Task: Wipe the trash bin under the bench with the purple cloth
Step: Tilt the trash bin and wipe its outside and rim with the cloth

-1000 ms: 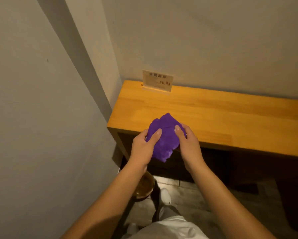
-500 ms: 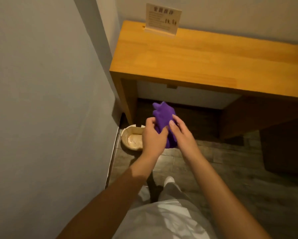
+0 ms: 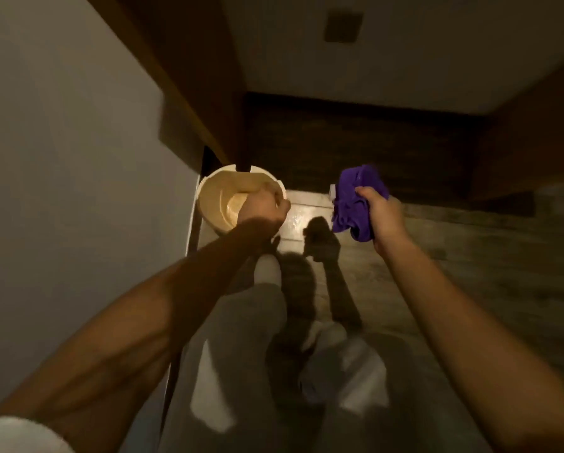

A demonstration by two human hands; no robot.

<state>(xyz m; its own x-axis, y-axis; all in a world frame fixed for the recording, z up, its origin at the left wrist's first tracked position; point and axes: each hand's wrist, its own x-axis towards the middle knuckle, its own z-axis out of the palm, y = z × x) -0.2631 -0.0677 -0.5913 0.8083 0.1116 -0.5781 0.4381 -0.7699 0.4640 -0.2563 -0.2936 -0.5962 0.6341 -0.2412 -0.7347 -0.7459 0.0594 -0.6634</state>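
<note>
Now the two hands have parted: half a second ago both were bunched together on the purple cloth point(image 3: 355, 204) in front of the bench, and the view has since dropped low, so the tabletop is out of sight and only the bench's dark underside and its leg point(image 3: 189, 86) show. The left hand point(image 3: 263, 209) has left the cloth and reached the trash bin point(image 3: 212, 197), a small pale round bin on the floor point(image 3: 470, 256), just beside the wall point(image 3: 78, 158) and right at the foot of the bench leg. That hand is curled over the bin's near rim, apparently gripping it, though blur keeps me from saying how firmly the fingers close. The right hand point(image 3: 380, 217) alone keeps the cloth, clenched round a crumpled wad held in the air to the right of the bin and clearly apart from it. The bin looks empty inside, with a shine at its bottom. I judge that the preparation is over and the wiping has not yet begun: one hand steadies or is about to draw out the bin, and the cloth must next be brought across to its rim or wall. Pale trouser legs point(image 3: 241, 338) fill the lower view beneath the bin.
</note>
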